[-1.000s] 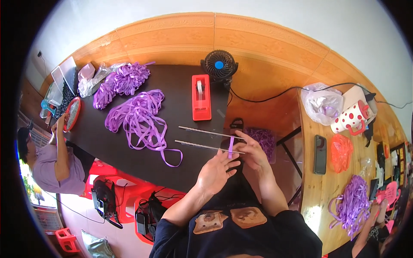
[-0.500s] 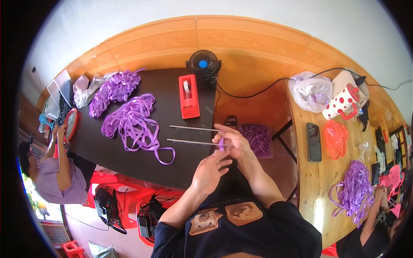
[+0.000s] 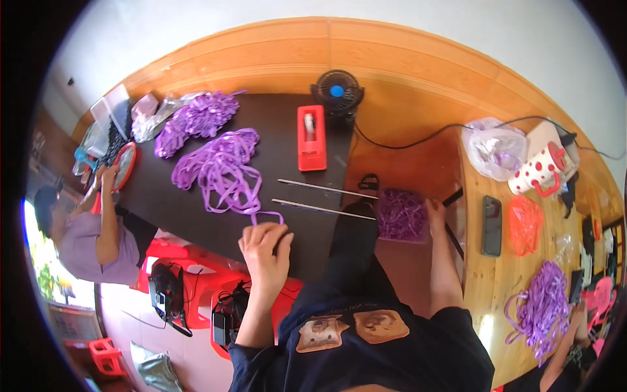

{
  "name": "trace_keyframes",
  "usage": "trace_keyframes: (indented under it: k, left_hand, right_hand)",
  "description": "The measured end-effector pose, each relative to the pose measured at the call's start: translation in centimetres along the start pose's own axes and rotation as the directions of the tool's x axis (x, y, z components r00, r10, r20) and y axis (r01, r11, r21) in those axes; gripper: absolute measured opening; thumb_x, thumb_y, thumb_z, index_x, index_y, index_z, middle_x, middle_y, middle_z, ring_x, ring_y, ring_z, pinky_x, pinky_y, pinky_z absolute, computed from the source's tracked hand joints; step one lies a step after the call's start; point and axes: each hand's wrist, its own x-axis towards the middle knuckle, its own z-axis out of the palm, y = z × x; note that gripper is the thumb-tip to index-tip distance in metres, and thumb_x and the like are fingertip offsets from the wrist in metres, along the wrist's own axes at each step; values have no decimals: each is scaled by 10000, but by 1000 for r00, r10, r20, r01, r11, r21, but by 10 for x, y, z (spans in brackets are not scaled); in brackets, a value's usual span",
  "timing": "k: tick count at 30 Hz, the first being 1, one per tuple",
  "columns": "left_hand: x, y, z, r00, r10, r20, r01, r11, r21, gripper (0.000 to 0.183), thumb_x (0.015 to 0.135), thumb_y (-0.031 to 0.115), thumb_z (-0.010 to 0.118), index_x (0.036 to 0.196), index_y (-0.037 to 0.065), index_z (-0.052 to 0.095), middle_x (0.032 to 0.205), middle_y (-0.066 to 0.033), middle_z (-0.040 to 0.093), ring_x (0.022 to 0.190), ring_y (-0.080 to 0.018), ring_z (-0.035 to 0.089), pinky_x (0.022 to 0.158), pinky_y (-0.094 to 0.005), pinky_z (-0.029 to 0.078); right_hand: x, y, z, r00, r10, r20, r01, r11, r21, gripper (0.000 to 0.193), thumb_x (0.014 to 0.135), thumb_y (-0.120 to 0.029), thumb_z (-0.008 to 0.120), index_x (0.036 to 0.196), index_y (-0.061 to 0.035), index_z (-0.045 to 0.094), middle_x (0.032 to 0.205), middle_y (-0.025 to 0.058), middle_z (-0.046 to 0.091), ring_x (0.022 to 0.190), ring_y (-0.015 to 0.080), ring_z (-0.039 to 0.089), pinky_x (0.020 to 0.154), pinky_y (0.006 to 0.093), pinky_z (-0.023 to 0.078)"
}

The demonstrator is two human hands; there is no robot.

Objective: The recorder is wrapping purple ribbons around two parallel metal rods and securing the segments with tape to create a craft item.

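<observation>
My left hand (image 3: 266,251) rests at the near edge of the dark table, fingers bent over the loop at the end of a loose purple ribbon pile (image 3: 225,170). Its thumb stands apart from the fingers, and the fingertips touch the ribbon. Low at the right, my right hand (image 3: 436,214) is beside the rim of a clear bin (image 3: 423,236) of purple ribbon pieces; its fingers are too small to read. Two thin metal rods, one farther (image 3: 326,188) and one nearer (image 3: 323,209), lie side by side, their right ends past the table's edge.
A red tape dispenser (image 3: 311,138) and a black fan (image 3: 337,93) stand at the back. Another purple bundle (image 3: 199,121) lies farther left. A wooden table (image 3: 480,287) at right holds a phone (image 3: 492,225), bags, a dotted cup (image 3: 539,171) and ribbon. A person (image 3: 101,235) works at left.
The rods have left my hands and lie on the table. My left hand has moved left to the ribbon loop; my right hand has gone right and down to the bin.
</observation>
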Motion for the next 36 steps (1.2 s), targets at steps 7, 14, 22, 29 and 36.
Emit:
trace_keyframes:
  k: [7, 14, 22, 29, 36]
  left_hand:
    - [-24, -17, 13, 984, 172, -57, -171, 985, 17, 103, 685, 23, 600, 770, 80, 594, 925, -88, 572, 912, -303, 515, 772, -429, 355]
    - [-37, 39, 9, 881, 462, 97, -371, 805, -462, 141, 738, 31, 650, 874, 59, 627, 693, -68, 551, 657, -232, 563, 632, -352, 406]
    - [12, -57, -23, 969, 220, 114, -212, 974, -74, 325, 775, 23, 595, 1095, 66, 633, 1106, -175, 571, 1035, -351, 528, 878, -452, 423]
    - [54, -180, -25, 985, 157, 74, -164, 981, 100, 141, 765, 60, 626, 880, 61, 708, 966, -158, 616, 947, -349, 556, 833, -414, 441]
    - [58, -61, -33, 940, 324, -104, -270, 897, 350, 98, 728, 45, 567, 806, 55, 625, 866, -94, 627, 841, -294, 556, 736, -418, 408]
  right_hand:
    - [-140, -217, 52, 855, -514, 70, 500, 852, 156, 185, 814, 13, 615, 998, 0, 625, 941, 100, 637, 829, 187, 597, 740, 290, 486]
    - [-186, -314, 55, 58, -540, 839, 376, 791, 483, 419, 790, -31, 545, 1208, -16, 545, 880, 102, 648, 789, 252, 615, 725, 359, 459]
    - [-176, -312, 8, -61, -838, 543, -77, 546, 834, 147, 842, -92, 595, 774, 29, 643, 667, 101, 602, 587, 236, 572, 590, 333, 394]
    - [-142, -312, -27, -90, -984, 152, -429, 176, 886, 59, 894, -141, 601, 912, -101, 641, 710, 110, 650, 573, 202, 572, 618, 332, 370]
    - [-178, -323, -28, 459, -606, 649, 278, 792, 543, 111, 822, -27, 578, 855, 56, 643, 696, 122, 640, 644, 235, 601, 542, 331, 424]
